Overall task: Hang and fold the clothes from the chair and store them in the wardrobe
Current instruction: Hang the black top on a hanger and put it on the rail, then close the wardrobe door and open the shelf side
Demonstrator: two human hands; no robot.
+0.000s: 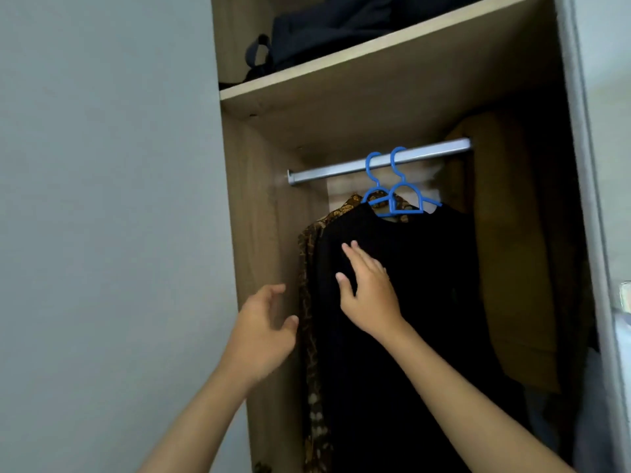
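Wardrobe interior; right hand flat on black garment

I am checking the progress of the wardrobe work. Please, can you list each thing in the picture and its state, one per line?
black garment: hanging on a blue hanger, in front.
patterned brown garment: hanging behind the black one.
blue hangers: two, both hooked on the rail.
rail: mounted under the shelf.
dark bag: lying on the top shelf.
right hand: open, fingers on the black garment.
left hand: open, holding nothing.
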